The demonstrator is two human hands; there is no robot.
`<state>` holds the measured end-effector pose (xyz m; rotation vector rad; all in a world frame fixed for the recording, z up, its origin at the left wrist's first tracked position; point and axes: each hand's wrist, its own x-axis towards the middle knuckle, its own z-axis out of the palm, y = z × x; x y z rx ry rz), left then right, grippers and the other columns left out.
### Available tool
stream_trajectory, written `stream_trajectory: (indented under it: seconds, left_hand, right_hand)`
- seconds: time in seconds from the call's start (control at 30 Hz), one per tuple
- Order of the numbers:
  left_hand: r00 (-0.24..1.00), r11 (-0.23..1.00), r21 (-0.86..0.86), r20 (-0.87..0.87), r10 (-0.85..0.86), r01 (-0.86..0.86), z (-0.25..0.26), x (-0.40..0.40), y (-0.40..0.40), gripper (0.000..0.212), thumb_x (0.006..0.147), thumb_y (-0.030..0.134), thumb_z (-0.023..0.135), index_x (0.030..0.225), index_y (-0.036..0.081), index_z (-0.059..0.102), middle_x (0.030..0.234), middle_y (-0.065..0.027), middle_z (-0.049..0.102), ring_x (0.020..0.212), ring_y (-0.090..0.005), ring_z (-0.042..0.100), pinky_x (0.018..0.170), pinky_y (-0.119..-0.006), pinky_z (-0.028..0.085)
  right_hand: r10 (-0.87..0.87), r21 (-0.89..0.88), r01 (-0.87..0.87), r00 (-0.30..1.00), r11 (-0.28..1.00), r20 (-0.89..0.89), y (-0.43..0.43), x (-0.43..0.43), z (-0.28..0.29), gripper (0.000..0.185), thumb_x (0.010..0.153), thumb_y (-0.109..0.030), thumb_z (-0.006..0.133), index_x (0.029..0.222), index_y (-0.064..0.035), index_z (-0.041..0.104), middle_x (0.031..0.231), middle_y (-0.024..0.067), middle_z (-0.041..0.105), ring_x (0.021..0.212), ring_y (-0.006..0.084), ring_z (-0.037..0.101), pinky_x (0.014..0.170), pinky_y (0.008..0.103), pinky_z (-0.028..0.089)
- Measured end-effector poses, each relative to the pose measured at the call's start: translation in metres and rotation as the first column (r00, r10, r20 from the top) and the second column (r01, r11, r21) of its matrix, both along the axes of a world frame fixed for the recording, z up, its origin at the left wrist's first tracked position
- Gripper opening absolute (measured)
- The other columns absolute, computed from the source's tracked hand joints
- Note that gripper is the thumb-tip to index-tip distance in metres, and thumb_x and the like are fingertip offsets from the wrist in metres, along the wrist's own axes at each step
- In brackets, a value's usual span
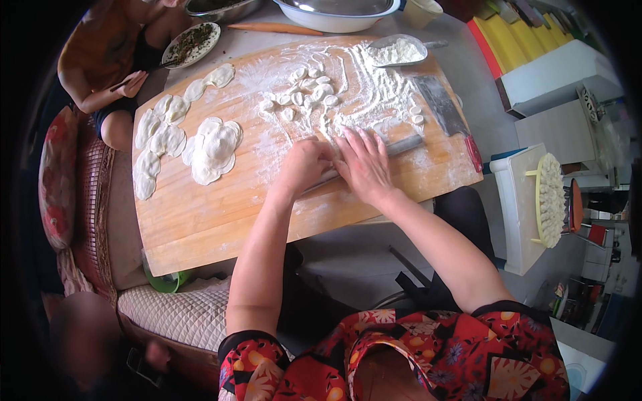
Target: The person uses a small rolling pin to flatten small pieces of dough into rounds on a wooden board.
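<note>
On a floured wooden board [241, 210], my right hand [365, 165] lies over a slim rolling pin [405, 145], palm down and fingers stretched out. My left hand [307, 163] is curled close beside it, its fingertips near my right thumb; whatever they pinch is hidden. Small dough pieces [321, 91] lie in loose flour beyond my hands, with two more dough pieces [416, 115] to the right. Left of my hands is a pile of rolled dough wrappers [214, 150]. Further left, more flat wrappers [168, 140] overlap in a curved row.
A cleaver [441, 105] and a metal flour scoop [398, 51] lie at the board's right. Another person's hand [131, 84] holds chopsticks near a plate of chopped filling [193, 45]. A yellow tray of dumplings [550, 200] stands right. Someone with a phone is lower left.
</note>
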<state>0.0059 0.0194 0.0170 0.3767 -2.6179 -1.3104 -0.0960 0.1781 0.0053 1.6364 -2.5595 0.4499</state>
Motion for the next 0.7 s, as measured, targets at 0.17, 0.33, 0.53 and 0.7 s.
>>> stream_trajectory:
  seconds: [0.17, 0.33, 0.53, 0.7]
  left_hand:
    - [0.997, 0.998, 0.004, 0.046, 0.059, -0.060, -0.004, -0.019, -0.013, 0.015, 0.080, 0.010, 0.070, 0.093, 0.008, 0.077, 0.091, -0.0181, 0.070, 0.086, -0.0383, 0.068, 0.079, -0.044, 0.054]
    - [0.997, 0.997, -0.054, 0.058, 0.060, -0.057, 0.004, -0.012, -0.008, 0.013, 0.081, 0.013, 0.070, 0.091, 0.011, 0.078, 0.091, -0.0152, 0.070, 0.089, -0.0363, 0.069, 0.081, -0.045, 0.055]
    - [0.991, 0.977, -0.206, 0.109, 0.077, -0.053, 0.003, -0.006, -0.004, 0.016, 0.078, 0.011, 0.071, 0.093, 0.005, 0.072, 0.092, -0.0139, 0.070, 0.086, -0.0314, 0.070, 0.078, -0.041, 0.055]
    - [0.963, 0.966, -0.217, 0.197, 0.182, -0.138, -0.002, -0.001, -0.005, 0.012, 0.079, 0.011, 0.069, 0.087, 0.003, 0.068, 0.090, -0.0168, 0.070, 0.086, -0.0361, 0.068, 0.076, -0.044, 0.054]
  right_hand:
    - [-0.150, -0.039, 0.150, 0.989, 0.988, 0.013, -0.040, -0.021, -0.011, 0.048, 0.101, -0.033, 0.053, 0.143, -0.0088, 0.050, 0.154, 0.0119, 0.044, 0.142, 0.0330, 0.039, 0.117, 0.0597, 0.024]
    - [-0.047, -0.003, 0.047, 0.997, 0.999, 0.065, -0.015, -0.008, -0.005, 0.051, 0.097, -0.035, 0.060, 0.144, -0.0150, 0.051, 0.153, 0.0107, 0.045, 0.143, 0.0317, 0.039, 0.118, 0.0585, 0.023]
    - [0.036, 0.048, -0.037, 0.999, 0.998, 0.030, 0.050, 0.028, 0.009, 0.061, 0.092, -0.032, 0.068, 0.147, -0.0145, 0.048, 0.153, 0.0114, 0.043, 0.144, 0.0338, 0.038, 0.118, 0.0595, 0.023]
    - [0.049, 0.010, -0.049, 0.999, 0.999, -0.006, 0.030, 0.014, 0.001, 0.055, 0.094, -0.035, 0.066, 0.143, -0.0132, 0.053, 0.152, 0.0128, 0.044, 0.143, 0.0344, 0.038, 0.119, 0.0594, 0.023]
